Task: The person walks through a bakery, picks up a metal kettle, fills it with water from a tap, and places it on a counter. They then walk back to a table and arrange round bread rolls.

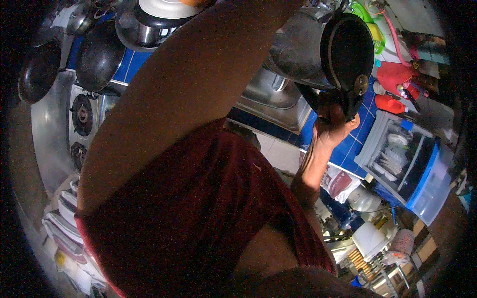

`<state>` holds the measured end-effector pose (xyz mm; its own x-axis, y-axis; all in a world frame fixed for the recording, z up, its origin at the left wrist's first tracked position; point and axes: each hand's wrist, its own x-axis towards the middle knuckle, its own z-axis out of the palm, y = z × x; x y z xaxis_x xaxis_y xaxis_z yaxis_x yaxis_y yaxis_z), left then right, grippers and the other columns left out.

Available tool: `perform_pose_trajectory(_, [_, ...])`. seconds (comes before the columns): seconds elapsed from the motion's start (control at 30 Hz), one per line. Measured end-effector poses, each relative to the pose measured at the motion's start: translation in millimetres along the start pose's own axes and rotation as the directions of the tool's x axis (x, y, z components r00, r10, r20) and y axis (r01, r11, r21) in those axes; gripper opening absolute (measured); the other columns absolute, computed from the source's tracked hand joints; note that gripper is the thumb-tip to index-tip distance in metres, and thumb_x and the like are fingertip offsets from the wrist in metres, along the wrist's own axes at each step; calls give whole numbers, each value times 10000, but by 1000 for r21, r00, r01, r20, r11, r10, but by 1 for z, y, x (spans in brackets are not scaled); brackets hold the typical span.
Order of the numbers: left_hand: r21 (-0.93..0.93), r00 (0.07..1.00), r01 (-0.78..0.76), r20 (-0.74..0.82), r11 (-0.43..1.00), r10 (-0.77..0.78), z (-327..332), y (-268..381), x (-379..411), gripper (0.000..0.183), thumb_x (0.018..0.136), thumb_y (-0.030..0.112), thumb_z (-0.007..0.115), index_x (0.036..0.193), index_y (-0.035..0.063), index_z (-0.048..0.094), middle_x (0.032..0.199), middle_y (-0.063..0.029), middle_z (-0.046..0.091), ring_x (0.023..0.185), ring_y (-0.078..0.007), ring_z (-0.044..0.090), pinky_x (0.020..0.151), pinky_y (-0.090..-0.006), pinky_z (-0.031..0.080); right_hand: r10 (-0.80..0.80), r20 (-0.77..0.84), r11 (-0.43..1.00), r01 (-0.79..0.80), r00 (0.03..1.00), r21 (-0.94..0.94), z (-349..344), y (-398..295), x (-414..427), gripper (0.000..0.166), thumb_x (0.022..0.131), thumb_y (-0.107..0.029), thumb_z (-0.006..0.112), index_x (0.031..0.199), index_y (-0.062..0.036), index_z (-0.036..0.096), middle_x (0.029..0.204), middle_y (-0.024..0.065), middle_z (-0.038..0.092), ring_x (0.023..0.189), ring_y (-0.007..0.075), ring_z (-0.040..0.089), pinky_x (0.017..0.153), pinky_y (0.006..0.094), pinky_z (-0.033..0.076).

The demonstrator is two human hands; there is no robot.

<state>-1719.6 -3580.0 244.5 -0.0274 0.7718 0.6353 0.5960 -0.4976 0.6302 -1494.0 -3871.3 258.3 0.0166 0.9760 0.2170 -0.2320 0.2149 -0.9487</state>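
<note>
A large grey metal pot [298,48] is tipped on its side above the sink, its dark round end turned to the right. Whether that end is an open mouth or a lid, I cannot tell. My right hand [331,130] grips the pot's black lower handle from below. My left forearm reaches up across the view, and the left hand is beyond the top edge. Beneath the pot is the stainless steel sink [268,98], with a small shiny metal vessel [278,82] in it.
Blue counter tiles [344,149] surround the sink. At right stand a clear plastic box [376,149] and a red container [389,103]. Dark pans [98,56] and a gas stove [82,115] are at left. Folded cloths [65,234] lie at lower left.
</note>
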Motion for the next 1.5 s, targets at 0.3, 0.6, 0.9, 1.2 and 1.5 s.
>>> perform_pose_trajectory(0.3, [5,1000,-12,-3,1000,12,1,-2,1,281,873,306,580,791,48,657,767,-157,623,744,-335,595,665,-448,461,45,68,995,-51,997,86,-17,5,0,245,788,-17,618,1031,16,613,897,117,658,706,234,645,544,295,513])
perform_pose_trajectory(0.6, [8,1000,-24,-5,1000,24,2,-3,1,278,868,303,587,777,49,656,753,-153,620,730,-333,592,655,-446,459,5,105,999,-10,994,54,-15,4,0,292,771,3,617,1062,28,615,954,120,657,817,260,660,689,374,579])
perform_pose_trajectory(0.9, [17,999,-37,-7,999,37,3,-4,2,276,863,301,595,764,51,655,740,-150,617,716,-331,588,646,-444,457,-2,77,1000,0,997,28,-15,8,1,266,792,2,586,1055,40,613,936,115,652,796,249,648,701,379,566])
perform_pose_trajectory(1.2, [22,999,-45,-9,999,45,6,-5,3,275,857,299,603,750,52,654,727,-147,614,703,-329,585,636,-443,455,-9,14,1000,8,1000,27,9,-8,-1,169,715,-18,714,862,10,637,779,2,630,634,89,538,560,226,441])
perform_pose_trajectory(1.5, [25,998,-56,-15,998,56,7,-8,5,274,852,297,610,736,53,653,713,-143,611,689,-327,581,627,-441,453,-34,9,999,34,999,-2,3,-2,0,163,710,-16,718,853,8,643,796,8,642,654,97,551,587,233,454])
